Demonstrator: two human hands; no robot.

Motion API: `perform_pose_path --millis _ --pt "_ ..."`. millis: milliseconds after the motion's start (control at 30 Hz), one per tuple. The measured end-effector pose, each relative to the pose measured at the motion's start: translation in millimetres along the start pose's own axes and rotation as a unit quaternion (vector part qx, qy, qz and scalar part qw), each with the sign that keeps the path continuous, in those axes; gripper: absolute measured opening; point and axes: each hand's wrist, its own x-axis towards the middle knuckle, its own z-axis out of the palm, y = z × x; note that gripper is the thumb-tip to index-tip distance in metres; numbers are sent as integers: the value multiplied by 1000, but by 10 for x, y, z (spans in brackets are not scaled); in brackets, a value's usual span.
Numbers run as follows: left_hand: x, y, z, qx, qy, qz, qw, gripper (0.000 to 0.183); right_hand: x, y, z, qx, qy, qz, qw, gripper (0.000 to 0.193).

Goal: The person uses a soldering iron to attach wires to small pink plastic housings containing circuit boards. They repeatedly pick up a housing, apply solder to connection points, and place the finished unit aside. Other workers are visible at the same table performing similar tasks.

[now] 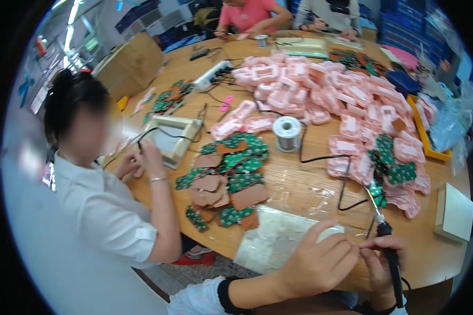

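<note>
My right hand (381,257) is wrapped around the black handle of a soldering iron (386,233). The iron's metal tip points up and away, close to a green board beside the pink parts. Just left of it, my left hand (320,257) is closed, thumb and fingers pinched near my right fingertips. Whatever those fingers hold is too small to make out. Under and beyond my left hand lies a pale, stained flat sheet (270,239). A heap of green and brown circuit boards (236,176) lies beyond the sheet, and a spool of solder wire (287,134) stands upright to its right.
Pink plastic housings (347,94) form a large pile at the far right. A black cord (326,157) crosses the wooden table (305,178). A white box (453,212) sits at the right edge. On the left, a co-worker (100,194) handles something by a framed tray (176,136); others sit opposite.
</note>
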Motion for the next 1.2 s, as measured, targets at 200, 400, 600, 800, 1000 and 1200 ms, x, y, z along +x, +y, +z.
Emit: perform_pose_path --millis 200,400,600,800,1000,1200 --pt "-30 8 13 -41 66 10 997 22 -108 45 -137 -3 7 13 1000 43" --pt "3 10 4 -85 77 33 993 28 -143 133 -195 -41 47 -42 997 36" --pt "14 33 -64 -69 92 16 993 24 -182 216 -347 -84 53 -35 994 34" --pt "-25 71 -152 -77 88 -44 992 14 -80 207 -241 -123 5 -130 984 24" --pt "-144 65 -380 10 52 -89 995 11 35 86 -294 -162 -122 -81 976 26" --pt "-424 -41 -521 132 58 -279 949 23 -49 14 -400 -40 12 -11 999 57"
